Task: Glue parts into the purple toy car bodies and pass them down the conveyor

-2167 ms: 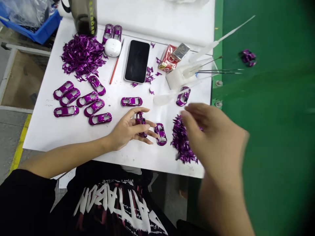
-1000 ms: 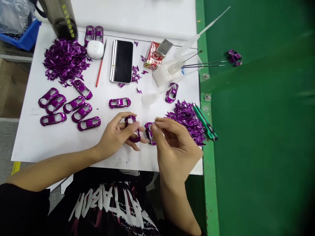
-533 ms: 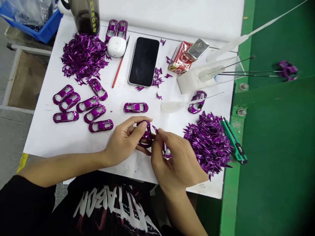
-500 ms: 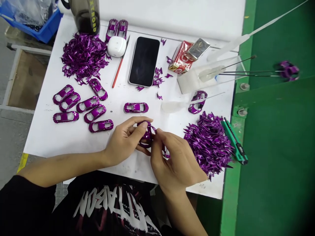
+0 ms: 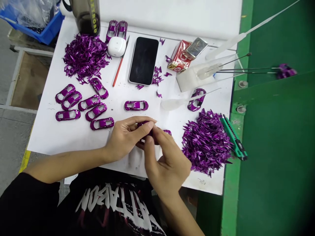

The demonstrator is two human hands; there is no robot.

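Near the front edge of the table, my left hand (image 5: 125, 137) is closed around a shiny purple toy car body (image 5: 140, 124), pinching it between thumb and fingers. My right hand (image 5: 168, 160) is at the same car body's right side, its thumb and fingertips closed on it. The fingers cover most of the piece, so any small part between them is hidden. Just behind the right fingers, another purple piece (image 5: 167, 132) shows in part. One more toy car body (image 5: 136, 105) lies flat beyond my hands.
Purple pointed parts form a heap (image 5: 206, 142) on the right, beside a green cutter knife (image 5: 233, 137), and another heap (image 5: 85, 57) at back left. Several car bodies (image 5: 95, 111) lie left. A phone (image 5: 144, 60), red-handled brush (image 5: 118, 70), white dropper bottle (image 5: 172, 103) and dark bottle (image 5: 86, 16) stand around.
My right hand has shifted slightly left, its thumb moving up onto the car body. The car body is now more covered by my fingers. The view has shifted slightly.
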